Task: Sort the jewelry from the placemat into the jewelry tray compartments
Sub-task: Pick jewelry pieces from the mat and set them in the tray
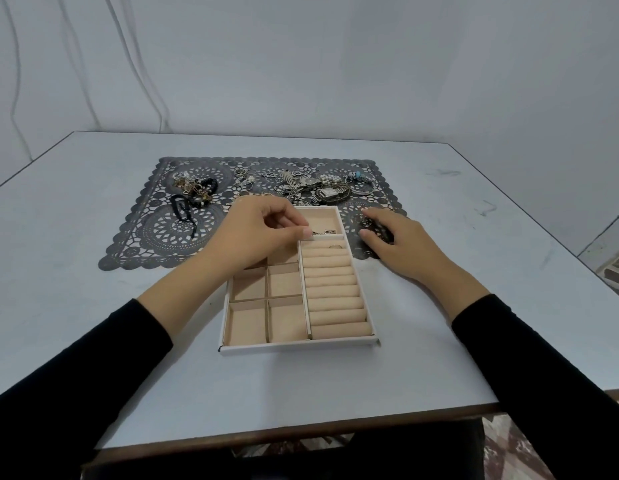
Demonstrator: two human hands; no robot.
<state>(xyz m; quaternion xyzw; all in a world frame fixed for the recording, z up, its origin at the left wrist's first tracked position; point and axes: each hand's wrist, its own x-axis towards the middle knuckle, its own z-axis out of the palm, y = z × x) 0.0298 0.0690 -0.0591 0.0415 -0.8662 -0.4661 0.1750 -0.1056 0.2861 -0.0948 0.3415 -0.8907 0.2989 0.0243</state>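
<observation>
A beige jewelry tray [297, 346] with square compartments and a column of ring rolls sits mid-table, its far end on a dark lace placemat [162, 233]. My left hand [263, 230] hovers over the tray's far end and pinches a small metal piece [323, 232] above the top-right compartment. A ring [335, 246] sits in the top ring roll. My right hand [391, 237] rests on the placemat right of the tray, fingers curled over a small dark item [382, 233]. Jewelry piles lie on the mat: black cords [193, 195] at left, silver pieces and a watch [322, 190] at the back.
The pale table [93, 306] has bare surface left, right and in front of the tray. Its front edge runs near my sleeves. A grey wall with hanging cables stands behind. Patterned floor shows at the lower right.
</observation>
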